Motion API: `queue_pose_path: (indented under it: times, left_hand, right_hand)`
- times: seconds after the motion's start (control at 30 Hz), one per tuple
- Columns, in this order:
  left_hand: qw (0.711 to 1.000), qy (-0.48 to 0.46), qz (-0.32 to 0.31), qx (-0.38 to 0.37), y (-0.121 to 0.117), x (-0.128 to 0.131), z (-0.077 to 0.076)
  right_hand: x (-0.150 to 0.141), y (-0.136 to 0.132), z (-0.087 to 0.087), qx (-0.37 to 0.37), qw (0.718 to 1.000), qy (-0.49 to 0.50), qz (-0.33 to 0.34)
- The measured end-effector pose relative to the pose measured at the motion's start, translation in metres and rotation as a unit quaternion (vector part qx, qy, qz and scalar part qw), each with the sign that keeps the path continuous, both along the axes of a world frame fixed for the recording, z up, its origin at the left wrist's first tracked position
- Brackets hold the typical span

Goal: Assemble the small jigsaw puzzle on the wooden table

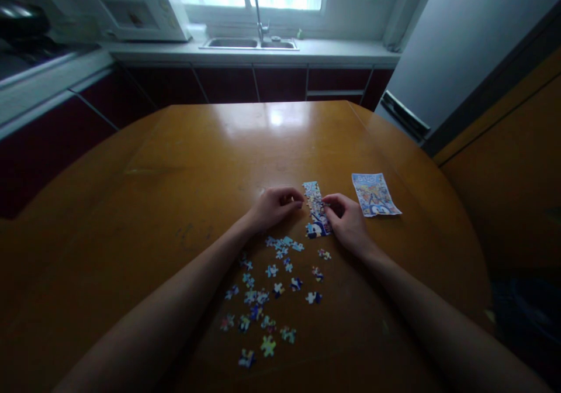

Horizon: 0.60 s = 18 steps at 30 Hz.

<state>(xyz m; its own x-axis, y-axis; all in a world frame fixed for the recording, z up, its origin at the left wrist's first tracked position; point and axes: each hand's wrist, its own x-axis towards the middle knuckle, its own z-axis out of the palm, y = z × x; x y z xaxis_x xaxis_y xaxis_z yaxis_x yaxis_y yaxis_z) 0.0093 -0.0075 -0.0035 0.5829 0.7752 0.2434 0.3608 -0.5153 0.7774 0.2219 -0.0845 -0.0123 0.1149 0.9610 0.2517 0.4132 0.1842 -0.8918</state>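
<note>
A partly assembled jigsaw puzzle (pixel 313 194) lies on the table as a narrow upright strip between my hands. My left hand (pixel 277 207) rests beside its left edge, fingers curled and thumb tip close to the index finger; whether anything is between them is too small to tell. At the strip's right edge, my right hand (pixel 347 220) pinches a small puzzle piece (pixel 326 204) between thumb and fingers. Loose puzzle pieces (pixel 272 271) are scattered below the strip, among them a yellow-green piece (pixel 268 346) near the front.
A creased printed picture sheet (pixel 376 195) lies right of my right hand. The wooden table (pixel 197 153) has rounded sides. Beyond it are a counter with a sink (pixel 232 43) and faucet (pixel 262 7), a white microwave-like box (pixel 140 16), and a refrigerator (pixel 473 42) at right.
</note>
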Motion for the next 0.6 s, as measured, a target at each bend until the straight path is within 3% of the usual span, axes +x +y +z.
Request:
queue_pose_path:
  times: [0.13, 0.37, 0.6]
  left_hand:
    - [0.998, -0.032, 0.049, -0.026, 0.0023, -0.0002, -0.0038]
    - [0.993, -0.102, 0.025, -0.049, 0.004, -0.0016, -0.0023]
    - [0.996, -0.08, 0.024, -0.032, 0.006, -0.0014, -0.0038]
  right_hand:
    - [-0.0006, -0.0005, 0.0009, -0.003, 1.0, 0.004, -0.001]
    - [-0.001, -0.0005, 0.0019, -0.012, 1.0, 0.022, 0.0]
    - [-0.0001, 0.0001, 0.0011, -0.004, 1.0, 0.013, -0.004]
